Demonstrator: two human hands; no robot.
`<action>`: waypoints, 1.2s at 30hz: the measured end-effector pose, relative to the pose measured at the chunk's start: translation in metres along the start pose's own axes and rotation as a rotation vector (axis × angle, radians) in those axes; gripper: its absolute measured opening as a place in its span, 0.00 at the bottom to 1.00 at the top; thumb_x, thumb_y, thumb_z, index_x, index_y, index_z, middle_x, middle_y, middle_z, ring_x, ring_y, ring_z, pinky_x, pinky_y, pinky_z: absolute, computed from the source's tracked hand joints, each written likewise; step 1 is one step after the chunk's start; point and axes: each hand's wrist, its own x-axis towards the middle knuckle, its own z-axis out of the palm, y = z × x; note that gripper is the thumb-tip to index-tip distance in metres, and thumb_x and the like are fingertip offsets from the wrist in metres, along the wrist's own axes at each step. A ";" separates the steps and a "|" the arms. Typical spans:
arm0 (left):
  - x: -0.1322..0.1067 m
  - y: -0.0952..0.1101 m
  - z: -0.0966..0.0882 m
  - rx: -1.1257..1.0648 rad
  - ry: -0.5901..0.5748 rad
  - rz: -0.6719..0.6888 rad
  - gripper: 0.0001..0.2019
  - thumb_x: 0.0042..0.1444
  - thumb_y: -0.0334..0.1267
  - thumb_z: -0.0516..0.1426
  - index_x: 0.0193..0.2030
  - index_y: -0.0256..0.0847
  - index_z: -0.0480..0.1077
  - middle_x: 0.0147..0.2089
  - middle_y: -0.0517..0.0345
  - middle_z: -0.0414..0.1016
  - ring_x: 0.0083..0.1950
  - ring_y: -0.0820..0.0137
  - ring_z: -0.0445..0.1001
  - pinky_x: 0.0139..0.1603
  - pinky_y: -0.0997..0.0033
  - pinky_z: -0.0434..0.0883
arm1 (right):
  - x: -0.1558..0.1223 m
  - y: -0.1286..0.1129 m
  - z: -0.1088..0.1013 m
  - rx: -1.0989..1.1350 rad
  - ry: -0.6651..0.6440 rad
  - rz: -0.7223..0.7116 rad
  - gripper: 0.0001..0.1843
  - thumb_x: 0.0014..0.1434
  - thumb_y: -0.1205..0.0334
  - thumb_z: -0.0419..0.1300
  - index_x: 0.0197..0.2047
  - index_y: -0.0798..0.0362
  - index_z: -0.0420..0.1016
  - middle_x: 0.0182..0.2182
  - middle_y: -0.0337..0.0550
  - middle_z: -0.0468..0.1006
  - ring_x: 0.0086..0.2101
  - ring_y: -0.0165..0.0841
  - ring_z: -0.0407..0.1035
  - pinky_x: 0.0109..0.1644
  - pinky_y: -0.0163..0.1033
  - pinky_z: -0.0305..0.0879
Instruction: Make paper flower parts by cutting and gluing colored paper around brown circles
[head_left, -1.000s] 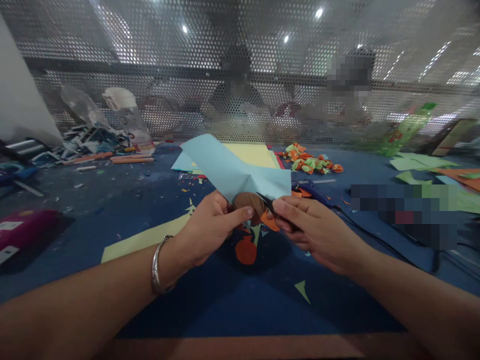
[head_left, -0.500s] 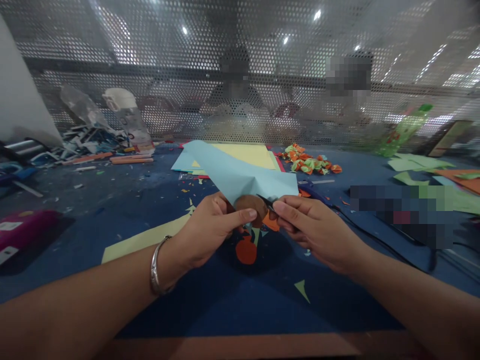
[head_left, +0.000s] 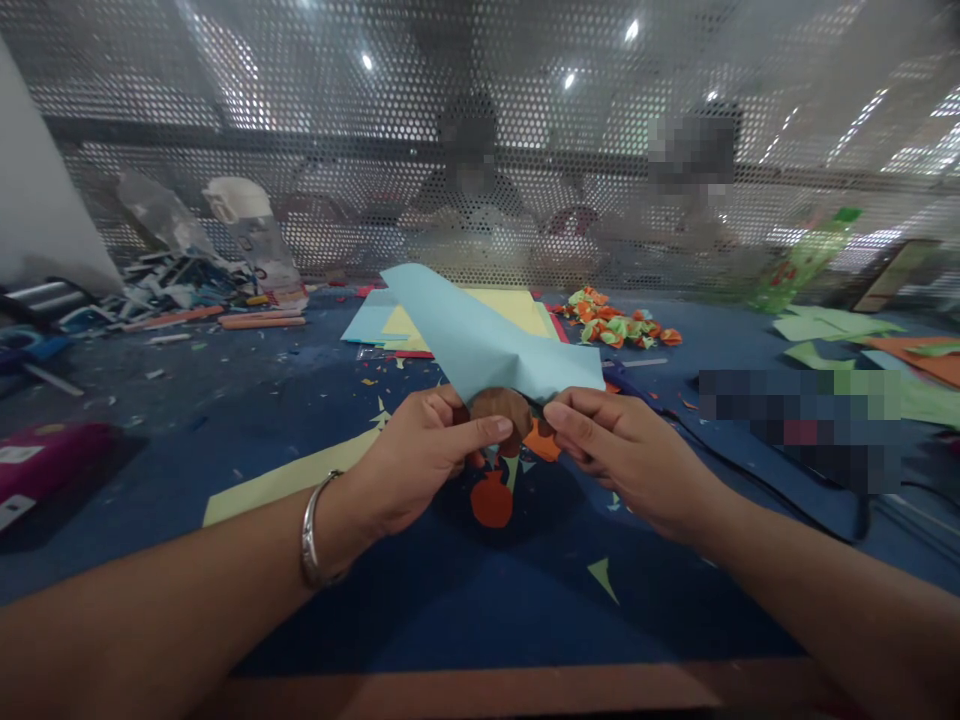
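My left hand [head_left: 420, 445] is closed on the lower edge of a light blue sheet of paper [head_left: 480, 335], its thumb pressed on a round brown piece [head_left: 501, 408] against the sheet. On the other side, my right hand [head_left: 615, 440] is closed in a pinch at the paper's edge, around a thin dark pointed tool [head_left: 537, 408]. The tool is mostly hidden, so its exact kind cannot be told. Below the hands, an orange fruit-shaped paper cutout [head_left: 492, 500] lies on the blue table [head_left: 420, 610], with another orange piece [head_left: 543, 442] partly covered.
Yellow paper [head_left: 510, 305] is stacked behind the blue sheet. Crumpled orange and green paper [head_left: 607, 318] lies beyond it. A clear bottle [head_left: 259, 240] stands left, a green bottle [head_left: 810, 260] right. A pale strip [head_left: 292, 480] and a black cable [head_left: 772, 495] lie nearby.
The blue sheet has shifted slightly right and its upper left corner has risen. The dark tool in my right hand now shows less, tucked at the paper's edge.
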 end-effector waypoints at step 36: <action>-0.001 -0.003 -0.005 0.114 -0.024 0.042 0.07 0.52 0.36 0.69 0.36 0.36 0.79 0.32 0.61 0.76 0.28 0.81 0.65 0.27 0.80 0.59 | -0.003 -0.009 -0.006 -0.450 0.103 -0.219 0.22 0.68 0.46 0.55 0.32 0.54 0.74 0.22 0.35 0.65 0.24 0.27 0.57 0.26 0.35 0.53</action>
